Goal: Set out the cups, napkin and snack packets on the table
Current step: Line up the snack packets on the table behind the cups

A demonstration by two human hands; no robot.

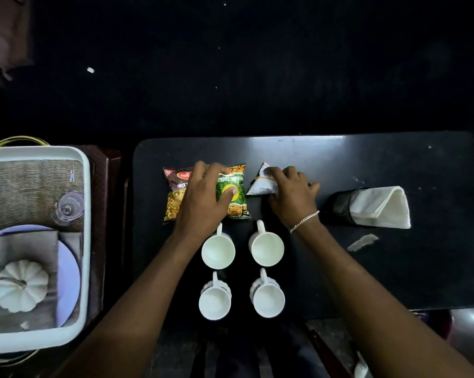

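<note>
Several white cups stand in two rows near the front of the black table point(394, 268); one is the back-left cup point(218, 251). Behind them lie an orange-and-red snack packet point(175, 197) and a green-and-yellow snack packet point(231, 189). My left hand point(205, 197) rests across both, its fingertips pressing the green one. My right hand point(290, 195) grips a white-and-orange snack packet point(260, 181) just right of them. A folded white napkin point(380, 207) sits in a black mesh holder point(339, 204) lying on its side at the right.
A white tray point(85, 241) stands on a stool at the left, holding a woven mat, a glass point(68, 207), a plate and a white pumpkin ornament point(21, 286). A scrap of white paper point(362, 242) lies on the table near the holder.
</note>
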